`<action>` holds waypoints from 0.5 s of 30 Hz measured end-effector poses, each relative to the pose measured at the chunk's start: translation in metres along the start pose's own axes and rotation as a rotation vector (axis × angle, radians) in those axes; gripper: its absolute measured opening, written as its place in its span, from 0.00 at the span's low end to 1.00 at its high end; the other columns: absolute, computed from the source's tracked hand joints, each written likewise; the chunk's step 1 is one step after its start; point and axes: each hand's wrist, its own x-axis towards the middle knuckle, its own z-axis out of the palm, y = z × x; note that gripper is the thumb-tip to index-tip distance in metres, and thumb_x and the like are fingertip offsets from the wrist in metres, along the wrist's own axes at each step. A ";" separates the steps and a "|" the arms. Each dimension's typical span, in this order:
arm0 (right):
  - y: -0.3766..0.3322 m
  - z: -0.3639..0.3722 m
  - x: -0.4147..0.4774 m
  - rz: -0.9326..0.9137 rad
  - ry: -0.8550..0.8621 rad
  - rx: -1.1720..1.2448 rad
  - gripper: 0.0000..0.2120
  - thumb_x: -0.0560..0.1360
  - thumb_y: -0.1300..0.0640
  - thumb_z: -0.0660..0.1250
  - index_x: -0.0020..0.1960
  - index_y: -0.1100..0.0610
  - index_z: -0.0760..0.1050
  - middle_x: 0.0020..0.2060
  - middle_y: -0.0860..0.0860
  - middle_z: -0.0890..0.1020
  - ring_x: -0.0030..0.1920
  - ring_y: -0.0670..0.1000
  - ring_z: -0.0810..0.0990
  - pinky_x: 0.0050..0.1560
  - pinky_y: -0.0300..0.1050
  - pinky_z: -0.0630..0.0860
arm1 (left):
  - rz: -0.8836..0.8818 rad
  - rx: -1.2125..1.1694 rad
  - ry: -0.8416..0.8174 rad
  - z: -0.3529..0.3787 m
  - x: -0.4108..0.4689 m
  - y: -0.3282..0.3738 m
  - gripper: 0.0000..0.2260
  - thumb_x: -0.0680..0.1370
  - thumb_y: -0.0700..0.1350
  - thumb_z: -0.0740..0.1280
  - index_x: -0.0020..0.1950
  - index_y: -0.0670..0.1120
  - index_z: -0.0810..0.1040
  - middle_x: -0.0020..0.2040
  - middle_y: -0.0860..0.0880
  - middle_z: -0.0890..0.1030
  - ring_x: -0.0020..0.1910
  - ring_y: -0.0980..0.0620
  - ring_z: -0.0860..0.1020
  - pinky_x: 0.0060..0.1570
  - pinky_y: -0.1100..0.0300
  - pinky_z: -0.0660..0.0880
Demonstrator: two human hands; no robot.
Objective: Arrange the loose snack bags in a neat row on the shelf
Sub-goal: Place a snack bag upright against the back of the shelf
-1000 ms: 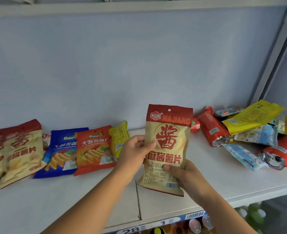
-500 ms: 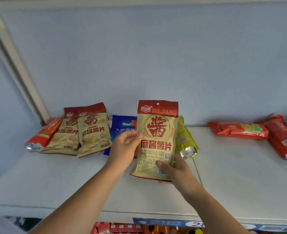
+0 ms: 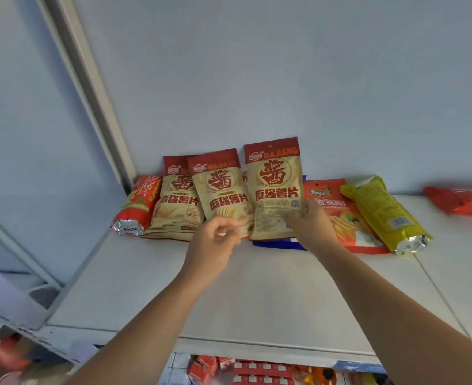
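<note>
The right hand (image 3: 314, 227) gripped a beige and red snack bag (image 3: 276, 187) at its lower right corner, with the fingers curled round the edge. This bag stood upright near the back of the shelf (image 3: 257, 295), its top close to the pale back wall (image 3: 285, 79). It was just beside a second bag of the same kind (image 3: 219, 190), and its left edge overlapped that one a little. A third bag of the same kind (image 3: 178, 201) stood further left, partly behind the second.

The left hand (image 3: 215, 237) was in front of the lower part of the second bag, with the fingers curled. It was blurred, so I cannot tell if it pinched the bag or held nothing.

At the left end of the row a red bag with a silver end (image 3: 136, 209) lay against the third bag. Under the held bag a blue bag (image 3: 279, 244) showed only its lower edge. To the right lay an orange bag (image 3: 337, 215), and a yellow bag (image 3: 382, 215) lay tilted just beside it. Well apart, at the far right, another red bag (image 3: 465, 204) lay flat on the shelf. Below the shelf edge, red packs (image 3: 257, 373) were visible.
</note>
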 end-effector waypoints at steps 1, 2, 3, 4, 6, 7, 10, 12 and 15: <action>0.002 0.001 0.006 0.018 0.008 -0.081 0.12 0.79 0.49 0.70 0.59 0.48 0.73 0.50 0.44 0.84 0.49 0.49 0.84 0.44 0.50 0.84 | 0.005 0.003 -0.005 -0.001 0.000 -0.002 0.03 0.79 0.49 0.69 0.52 0.55 0.81 0.43 0.61 0.85 0.46 0.51 0.85 0.51 0.41 0.82; 0.005 0.002 0.010 0.029 0.016 -0.163 0.13 0.76 0.45 0.71 0.58 0.46 0.73 0.48 0.43 0.83 0.51 0.51 0.84 0.48 0.54 0.84 | 0.009 0.003 -0.012 -0.002 -0.001 -0.004 0.03 0.79 0.48 0.69 0.51 0.55 0.81 0.44 0.60 0.85 0.46 0.50 0.85 0.51 0.40 0.82; 0.009 0.002 0.013 0.027 0.024 -0.232 0.15 0.74 0.40 0.70 0.57 0.43 0.72 0.48 0.43 0.83 0.53 0.53 0.83 0.51 0.58 0.84 | 0.014 0.009 -0.023 -0.003 -0.002 -0.005 0.04 0.79 0.47 0.69 0.50 0.56 0.81 0.44 0.59 0.85 0.46 0.50 0.85 0.51 0.40 0.81; 0.012 0.002 0.014 0.023 0.040 -0.280 0.19 0.71 0.35 0.68 0.57 0.42 0.72 0.49 0.43 0.83 0.55 0.55 0.82 0.53 0.61 0.83 | 0.021 0.015 -0.036 -0.003 -0.003 -0.006 0.05 0.79 0.47 0.68 0.49 0.57 0.81 0.45 0.58 0.85 0.46 0.51 0.85 0.52 0.41 0.82; 0.009 0.000 0.008 0.008 0.092 -0.322 0.30 0.70 0.30 0.64 0.66 0.45 0.72 0.58 0.46 0.82 0.64 0.58 0.79 0.60 0.64 0.79 | 0.036 0.030 -0.063 -0.003 -0.002 -0.006 0.05 0.79 0.47 0.68 0.47 0.58 0.81 0.48 0.58 0.84 0.47 0.56 0.85 0.53 0.44 0.82; 0.004 -0.002 0.002 0.000 0.119 -0.332 0.33 0.73 0.32 0.64 0.72 0.49 0.71 0.64 0.49 0.80 0.69 0.58 0.75 0.66 0.64 0.76 | 0.047 0.035 -0.072 -0.002 -0.001 -0.005 0.05 0.79 0.47 0.68 0.47 0.58 0.81 0.49 0.58 0.84 0.48 0.56 0.85 0.53 0.45 0.82; 0.003 -0.013 -0.013 -0.041 0.169 -0.342 0.32 0.79 0.37 0.64 0.77 0.53 0.67 0.73 0.52 0.74 0.75 0.57 0.69 0.73 0.63 0.70 | 0.108 0.033 -0.089 0.007 0.006 0.002 0.05 0.79 0.48 0.68 0.47 0.58 0.80 0.48 0.58 0.84 0.49 0.58 0.84 0.52 0.50 0.82; 0.010 -0.026 -0.022 -0.072 0.183 -0.349 0.30 0.79 0.41 0.66 0.76 0.53 0.68 0.72 0.51 0.75 0.74 0.56 0.70 0.72 0.60 0.71 | 0.155 0.025 -0.122 0.021 0.008 0.010 0.05 0.79 0.47 0.68 0.48 0.58 0.81 0.46 0.57 0.84 0.49 0.57 0.83 0.52 0.54 0.82; 0.024 -0.056 -0.036 -0.106 0.227 -0.326 0.23 0.79 0.47 0.69 0.71 0.53 0.73 0.65 0.51 0.78 0.68 0.55 0.74 0.66 0.55 0.75 | 0.217 0.013 -0.183 0.051 0.004 0.025 0.04 0.79 0.47 0.69 0.49 0.56 0.81 0.47 0.57 0.84 0.50 0.56 0.83 0.52 0.55 0.81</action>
